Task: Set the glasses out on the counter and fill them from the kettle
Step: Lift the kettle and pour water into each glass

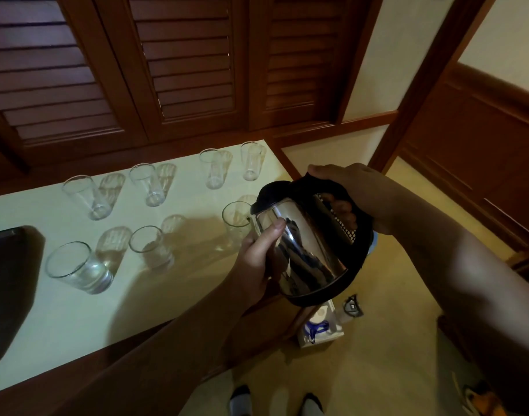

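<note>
A steel kettle (302,244) with a black lid and handle is tilted to the left, its spout over the rim of a clear glass (234,219) near the counter's right edge. My right hand (356,193) grips the kettle's black handle from above. My left hand (257,259) cups the shiny body from below, thumb on the steel. Several more clear glasses stand on the pale counter (77,325): a back row including a glass (87,196) at the left, and a front row with a glass (74,267) holding water and a glass (147,244).
A dark tray (5,283) lies at the counter's left edge. Louvred wooden doors (182,64) stand behind the counter. On the carpet to the right of the counter sit a white box (320,328) and a small dark object (351,306). My feet show below.
</note>
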Tool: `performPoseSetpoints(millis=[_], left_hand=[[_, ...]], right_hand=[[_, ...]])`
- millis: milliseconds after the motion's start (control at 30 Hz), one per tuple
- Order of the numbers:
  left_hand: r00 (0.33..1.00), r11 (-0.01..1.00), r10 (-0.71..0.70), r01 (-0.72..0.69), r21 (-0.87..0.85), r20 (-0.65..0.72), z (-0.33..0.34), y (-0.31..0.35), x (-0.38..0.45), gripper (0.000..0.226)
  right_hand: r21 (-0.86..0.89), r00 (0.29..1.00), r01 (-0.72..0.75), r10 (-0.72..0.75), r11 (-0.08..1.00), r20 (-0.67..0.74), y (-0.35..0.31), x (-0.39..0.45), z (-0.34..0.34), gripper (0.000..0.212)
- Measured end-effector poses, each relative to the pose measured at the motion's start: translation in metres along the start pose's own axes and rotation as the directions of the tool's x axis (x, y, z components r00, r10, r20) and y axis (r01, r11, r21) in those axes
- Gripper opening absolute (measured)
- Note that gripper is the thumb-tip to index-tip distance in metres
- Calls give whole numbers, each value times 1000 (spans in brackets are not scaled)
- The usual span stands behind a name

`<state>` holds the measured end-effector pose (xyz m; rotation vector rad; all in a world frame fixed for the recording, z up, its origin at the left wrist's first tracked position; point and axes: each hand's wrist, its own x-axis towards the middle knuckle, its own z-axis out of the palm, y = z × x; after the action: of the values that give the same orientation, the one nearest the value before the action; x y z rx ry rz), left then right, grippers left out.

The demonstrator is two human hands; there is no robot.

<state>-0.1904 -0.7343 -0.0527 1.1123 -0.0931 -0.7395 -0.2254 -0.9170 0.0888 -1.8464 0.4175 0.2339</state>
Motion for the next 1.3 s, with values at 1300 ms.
performPoseSetpoints(millis=[1300], left_hand=[[956, 947, 294, -291, 134, -5, -1, 8, 1, 16]], right_hand=[[245, 985, 171, -166, 954, -43, 48, -3, -7, 55]])
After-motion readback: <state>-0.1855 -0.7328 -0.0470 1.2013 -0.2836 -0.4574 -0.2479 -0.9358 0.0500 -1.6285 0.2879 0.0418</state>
